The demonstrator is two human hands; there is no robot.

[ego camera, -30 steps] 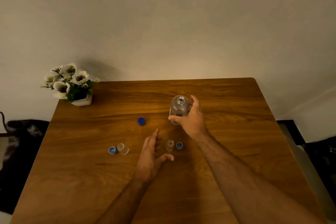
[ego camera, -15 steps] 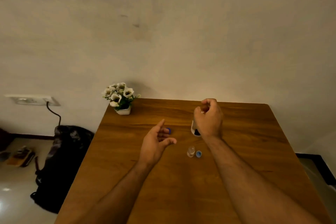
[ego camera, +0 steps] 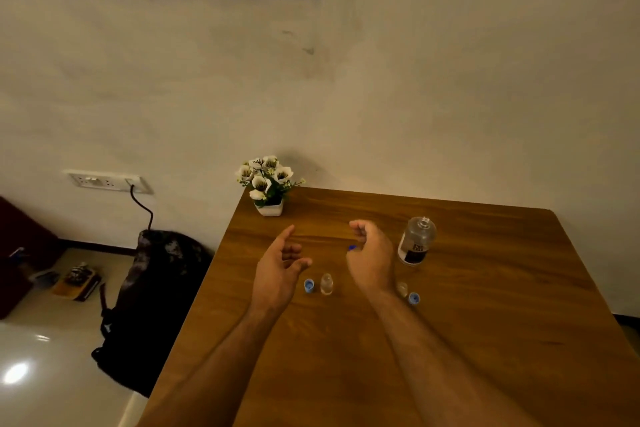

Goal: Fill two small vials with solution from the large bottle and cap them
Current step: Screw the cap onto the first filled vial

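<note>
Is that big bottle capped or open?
Open: the large bottle stands upright with a bare neck, no cap on it.

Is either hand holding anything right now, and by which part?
Nothing is held: left hand hangs open, right hand is loosely curled and empty beside the large bottle.

Dim, warm yellowish light fills the scene. A bright glare spot sits on the glossy floor (ego camera: 15, 373) at eight o'clock. The flower pot (ego camera: 269, 209) casts a soft shadow on the wall (ego camera: 450, 80) toward one o'clock. Wide-angle distortion bends the edges, and fine detail is soft, perhaps from motion blur.
</note>
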